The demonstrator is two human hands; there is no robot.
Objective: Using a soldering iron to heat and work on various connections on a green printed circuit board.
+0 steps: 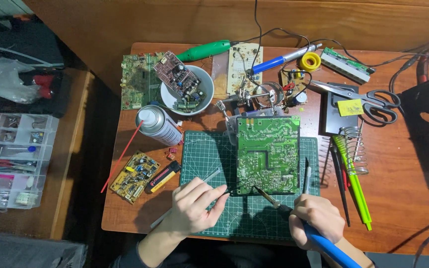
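A green circuit board (267,153) lies solder side up on a green cutting mat (202,154). My right hand (316,216) grips a blue-handled soldering iron (294,216), its tip touching the board's near edge. My left hand (192,204) pinches a thin dark tool (230,190), likely tweezers, pointing at the same near edge just left of the iron tip. A grey rod (209,177) lies on the mat under my left hand.
A spray can (159,125) with a red straw, a white bowl (167,94) of parts, several other circuit boards, a helping-hands clamp (254,95), scissors (368,99), a solder spool (310,61), a coil iron stand (356,149) and a green iron surround the mat. A parts organizer (11,159) stands left.
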